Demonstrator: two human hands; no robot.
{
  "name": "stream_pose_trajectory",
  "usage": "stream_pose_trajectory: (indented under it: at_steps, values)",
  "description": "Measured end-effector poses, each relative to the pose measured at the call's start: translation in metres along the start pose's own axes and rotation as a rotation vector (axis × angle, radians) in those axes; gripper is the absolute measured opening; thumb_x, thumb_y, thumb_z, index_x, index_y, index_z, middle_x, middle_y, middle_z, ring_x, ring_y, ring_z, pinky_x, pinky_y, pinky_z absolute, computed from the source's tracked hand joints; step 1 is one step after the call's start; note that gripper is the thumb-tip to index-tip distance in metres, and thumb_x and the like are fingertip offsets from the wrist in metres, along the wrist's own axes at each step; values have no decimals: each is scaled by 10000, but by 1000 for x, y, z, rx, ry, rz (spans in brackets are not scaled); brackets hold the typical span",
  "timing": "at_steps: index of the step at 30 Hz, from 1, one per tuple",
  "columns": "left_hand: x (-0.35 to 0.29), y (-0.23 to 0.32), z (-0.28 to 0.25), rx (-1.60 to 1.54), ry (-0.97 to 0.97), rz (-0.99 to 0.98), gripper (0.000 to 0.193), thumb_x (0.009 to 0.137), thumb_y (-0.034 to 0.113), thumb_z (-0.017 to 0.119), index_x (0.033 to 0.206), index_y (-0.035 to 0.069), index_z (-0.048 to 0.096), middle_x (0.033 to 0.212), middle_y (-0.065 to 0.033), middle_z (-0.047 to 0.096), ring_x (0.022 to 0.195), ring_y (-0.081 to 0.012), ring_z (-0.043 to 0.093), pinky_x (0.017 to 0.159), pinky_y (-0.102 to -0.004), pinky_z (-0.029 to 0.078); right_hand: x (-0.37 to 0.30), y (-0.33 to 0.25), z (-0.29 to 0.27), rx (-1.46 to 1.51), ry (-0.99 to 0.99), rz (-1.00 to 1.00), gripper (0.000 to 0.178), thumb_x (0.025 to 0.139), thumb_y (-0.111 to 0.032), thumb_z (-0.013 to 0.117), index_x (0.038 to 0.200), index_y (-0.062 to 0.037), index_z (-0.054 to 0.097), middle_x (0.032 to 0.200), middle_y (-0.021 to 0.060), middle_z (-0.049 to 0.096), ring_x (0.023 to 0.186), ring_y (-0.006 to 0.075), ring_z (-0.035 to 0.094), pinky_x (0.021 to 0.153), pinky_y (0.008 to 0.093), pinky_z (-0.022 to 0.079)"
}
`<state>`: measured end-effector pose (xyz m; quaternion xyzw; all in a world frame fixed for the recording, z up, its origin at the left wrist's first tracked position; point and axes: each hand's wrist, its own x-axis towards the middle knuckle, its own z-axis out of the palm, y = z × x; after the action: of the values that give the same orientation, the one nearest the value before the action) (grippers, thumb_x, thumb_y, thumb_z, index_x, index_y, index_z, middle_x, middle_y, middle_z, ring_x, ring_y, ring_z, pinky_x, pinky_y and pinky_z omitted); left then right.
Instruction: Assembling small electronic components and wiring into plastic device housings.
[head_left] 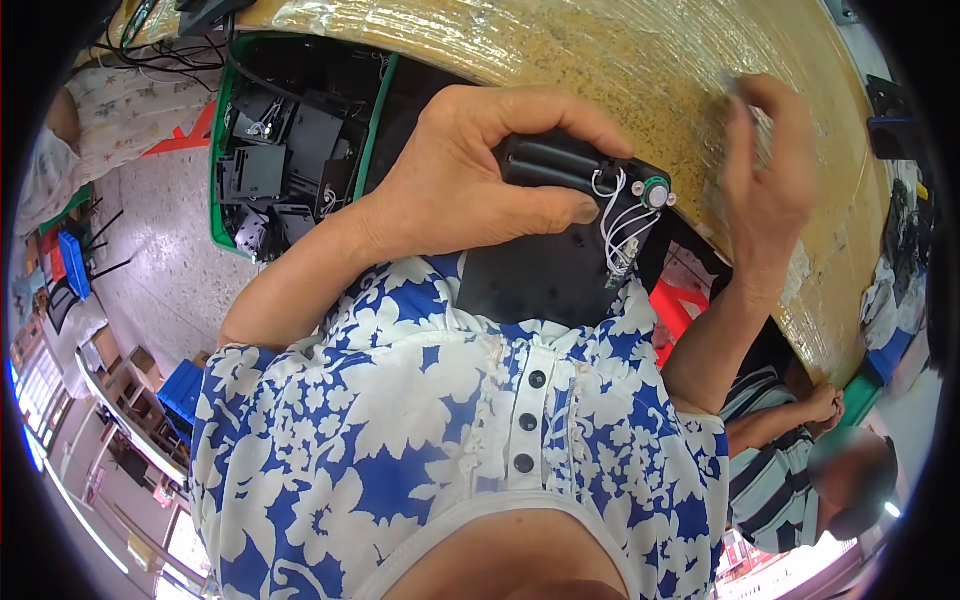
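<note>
At two o'clock, the right hand (772,170) is blurred; whether it holds anything cannot be told. At twelve o'clock, the left hand (465,175) hides part of a black case (555,165); the ends of its white wires (614,225) are too small to make out. At ten, the left forearm (305,275) covers a corner of a green bin (376,120). At one, the upper edge cuts off the bench (620,60)

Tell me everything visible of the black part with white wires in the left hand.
The black part looks like plastic: a flat panel with a rounded section along its far edge. White wires loop near its far right corner, by a round silver-and-green component, and down to a small fitting. The left hand holds the rounded section between thumb and finger. Whether the near edge touches the shirt is unclear.
</note>
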<state>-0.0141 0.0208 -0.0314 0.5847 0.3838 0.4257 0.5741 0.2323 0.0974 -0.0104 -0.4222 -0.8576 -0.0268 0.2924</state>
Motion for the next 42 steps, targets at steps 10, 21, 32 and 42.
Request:
stream_pose_trajectory:
  at_steps: [10,21,32,42]
  values:
    - [-1,-2,6,0,-26,-15,359,740,-13,792,1091,-2,719,1042,-82,726,929,-116,678,831,-242,531,-6,-5,-45,1931,290,681,336,1008,-337,423,904,-44,551,679,23,431,555,122,365,492,253,288]
    - [-2,-1,11,43,-37,-5,376,707,6,807,1075,7,729,1010,-78,734,914,-118,680,822,-246,526,10,-65,-22,1857,292,600,366,999,-303,447,676,-131,454,607,-21,425,517,99,372,478,252,302]
    - [-2,-6,11,-9,-19,-72,376,713,-14,799,1081,24,729,996,-59,732,895,-96,661,802,-241,522,7,-61,-7,1815,53,305,475,1042,-480,382,698,-153,387,649,-13,395,547,109,349,503,245,295]
    - [-3,-7,11,-13,-3,-90,359,724,4,806,1073,26,727,957,-44,729,853,-81,650,760,-239,522,-2,-71,-1,1620,115,162,498,1047,-515,355,726,-136,392,655,6,395,543,116,321,502,253,278]
